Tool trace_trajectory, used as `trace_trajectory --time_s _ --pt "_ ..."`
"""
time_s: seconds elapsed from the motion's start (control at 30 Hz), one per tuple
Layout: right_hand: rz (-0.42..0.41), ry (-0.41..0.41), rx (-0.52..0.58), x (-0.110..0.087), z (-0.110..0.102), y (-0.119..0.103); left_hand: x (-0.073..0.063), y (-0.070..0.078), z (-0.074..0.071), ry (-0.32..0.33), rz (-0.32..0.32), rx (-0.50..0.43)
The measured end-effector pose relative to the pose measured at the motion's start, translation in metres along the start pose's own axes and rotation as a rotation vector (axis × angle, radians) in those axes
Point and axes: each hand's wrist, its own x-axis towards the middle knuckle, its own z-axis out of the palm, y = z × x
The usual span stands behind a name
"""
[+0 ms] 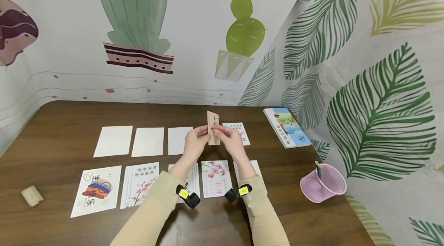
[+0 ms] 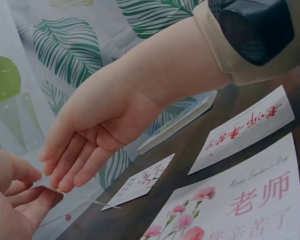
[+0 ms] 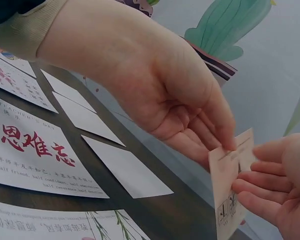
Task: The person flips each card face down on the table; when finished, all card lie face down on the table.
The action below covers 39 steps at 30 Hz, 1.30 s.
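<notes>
A small pinkish printed card (image 1: 213,118) is held upright above the table, between the two hands. My left hand (image 1: 196,142) pinches its left edge, thumb and fingers on either side. On the right side, my right hand (image 1: 230,142) holds it with thumb and fingertips, their tips over the printed face. The card's face (image 3: 224,200) shows dark characters in the right wrist view, while in the left wrist view it stands nearly edge-on. Below the hands lies a card with pink flowers (image 1: 214,178); a smaller flowered card (image 1: 239,128) lies behind the right hand.
Three blank white cards (image 1: 113,141) lie in the back row. Several printed cards (image 1: 140,184) form the front row, partly covered by the forearms. To the right are a book (image 1: 288,126) and a pink mesh pen cup (image 1: 322,184); a beige block (image 1: 32,196) sits far left.
</notes>
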Motion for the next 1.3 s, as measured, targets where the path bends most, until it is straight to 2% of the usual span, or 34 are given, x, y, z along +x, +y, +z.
trace_trajectory --time_s 0.23,0.37,0.4,0.6,0.73,0.9,1.07,1.3 --pt "0.025 0.018 0.12 0.0 -0.002 -0.004 -0.003 0.0 0.002 -0.042 0.102 -0.039" --pt "0.024 0.062 0.138 -0.001 -0.002 -0.005 -0.003 -0.002 0.005 -0.045 0.111 -0.033" --pt "0.03 0.072 0.14 -0.001 -0.002 -0.005 -0.001 -0.006 0.006 -0.037 0.116 -0.021" --pt "0.048 0.122 0.195 0.0 -0.002 -0.005 -0.001 -0.007 0.01 -0.024 0.097 0.042" --pt "0.03 0.16 0.201 0.001 -0.003 -0.003 -0.001 -0.006 0.012 -0.026 0.075 0.057" --pt "0.026 0.224 0.154 0.002 -0.005 -0.002 -0.001 -0.007 0.011 -0.046 0.066 0.062" --pt "0.064 0.27 0.081 0.004 -0.005 0.006 0.002 -0.012 0.006 -0.064 0.042 0.066" --pt "0.149 0.269 0.047 0.007 -0.004 0.02 0.003 -0.018 -0.005 -0.053 0.0 0.097"
